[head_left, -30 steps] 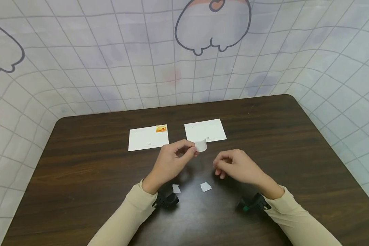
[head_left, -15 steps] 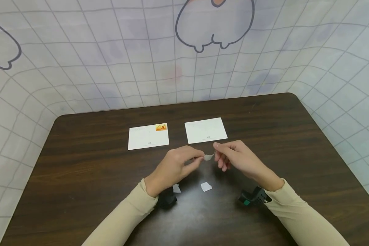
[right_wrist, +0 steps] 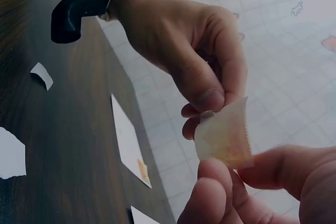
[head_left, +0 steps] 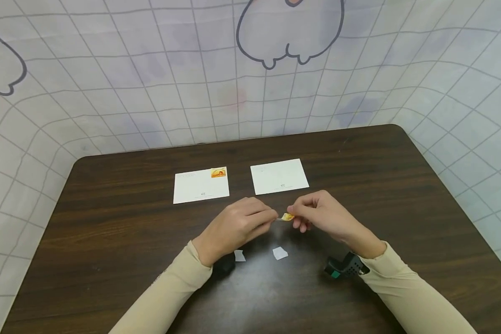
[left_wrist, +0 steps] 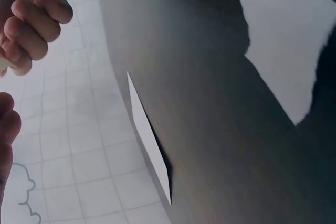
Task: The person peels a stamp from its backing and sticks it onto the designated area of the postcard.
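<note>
A small yellow-orange postage stamp (head_left: pixel 288 216) is stretched between both hands above the table. My left hand (head_left: pixel 238 226) pinches its left edge between thumb and fingers, and my right hand (head_left: pixel 323 218) pinches the opposite side. Up close in the right wrist view, the stamp (right_wrist: pixel 223 135) shows its pale back and notched edges. Behind the hands lie two white envelopes: the left envelope (head_left: pixel 196 188) has a yellow-orange stamp (head_left: pixel 218 172) at its top right corner, while the right envelope (head_left: pixel 279 177) bears only a small printed mark near its lower edge.
Two torn white paper scraps lie on the dark wooden table (head_left: pixel 108 222): one scrap (head_left: pixel 240 255) near the left wrist, the other scrap (head_left: pixel 280 253) between the forearms. A white gridded cloth (head_left: pixel 171 79) surrounds the table's back and sides.
My right hand has moved up and in, and now pinches the stamp too. The stamp, first seen as curled white paper in my left hand, has turned to show its yellow-orange face.
</note>
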{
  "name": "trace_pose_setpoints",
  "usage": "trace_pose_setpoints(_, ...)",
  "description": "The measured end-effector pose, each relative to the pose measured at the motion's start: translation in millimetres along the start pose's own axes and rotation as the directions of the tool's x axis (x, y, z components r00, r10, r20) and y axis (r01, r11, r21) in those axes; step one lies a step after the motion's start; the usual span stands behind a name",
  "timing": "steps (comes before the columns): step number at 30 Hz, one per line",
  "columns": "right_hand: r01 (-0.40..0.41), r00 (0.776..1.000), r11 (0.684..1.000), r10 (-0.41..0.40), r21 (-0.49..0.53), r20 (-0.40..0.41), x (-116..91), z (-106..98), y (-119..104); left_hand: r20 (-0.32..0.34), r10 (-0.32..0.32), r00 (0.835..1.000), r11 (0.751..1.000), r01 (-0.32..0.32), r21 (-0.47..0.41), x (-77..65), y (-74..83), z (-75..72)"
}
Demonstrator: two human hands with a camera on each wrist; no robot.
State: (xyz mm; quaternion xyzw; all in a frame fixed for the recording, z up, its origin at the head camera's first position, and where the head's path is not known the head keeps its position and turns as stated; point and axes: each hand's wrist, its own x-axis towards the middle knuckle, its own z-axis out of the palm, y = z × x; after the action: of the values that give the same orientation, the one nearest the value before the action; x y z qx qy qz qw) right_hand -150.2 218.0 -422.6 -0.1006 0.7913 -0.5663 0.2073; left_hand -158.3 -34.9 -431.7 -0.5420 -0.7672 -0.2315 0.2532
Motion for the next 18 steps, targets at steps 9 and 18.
trace_pose_setpoints(9,0.011,1.0,0.998,-0.01,0.06,-0.026,-1.0,1.5,1.3,0.017,0.016,1.0,0.997,-0.017,0.073,-4.2,-2.4,-3.3)
trace_pose_setpoints(18,0.018,0.995,0.998,-0.012,0.068,-0.098,1.9,5.0,-0.6,-0.012,0.019,1.0,0.992,-0.017,0.127,-6.0,-4.8,-1.5)
